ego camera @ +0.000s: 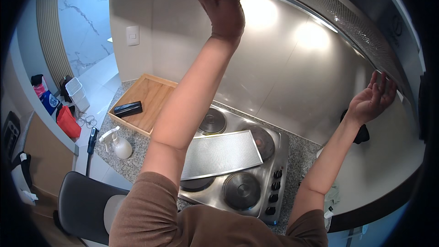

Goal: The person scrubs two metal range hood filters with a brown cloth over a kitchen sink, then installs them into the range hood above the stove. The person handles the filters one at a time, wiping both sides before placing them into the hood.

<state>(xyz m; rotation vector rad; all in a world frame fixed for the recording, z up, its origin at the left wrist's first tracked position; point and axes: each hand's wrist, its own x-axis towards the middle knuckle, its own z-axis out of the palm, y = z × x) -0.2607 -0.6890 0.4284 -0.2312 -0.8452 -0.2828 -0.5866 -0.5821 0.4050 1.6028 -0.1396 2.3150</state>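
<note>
Overhead is a range hood with a metal mesh filter (329,10) along its underside. My left hand (223,10) is raised at the top of the view, fingers spread at the filter's left end beside a light; some fingertips are cut off by the frame. At the filter's right end, my right hand (372,101) is turned palm up, with bent fingers against the lower edge. Whether either hand grips the filter cannot be made out. Below my arms, another flat mesh filter (223,154) lies across the burners of a steel electric cooktop (271,127), partly hidden by my left arm.
A wooden tray (151,91) on the granite counter holds a black case (128,109). Beside it stands a white spray bottle (120,146). A dark chair (90,206) is at lower left. Bags and a white basket (76,89) lie on the floor beyond.
</note>
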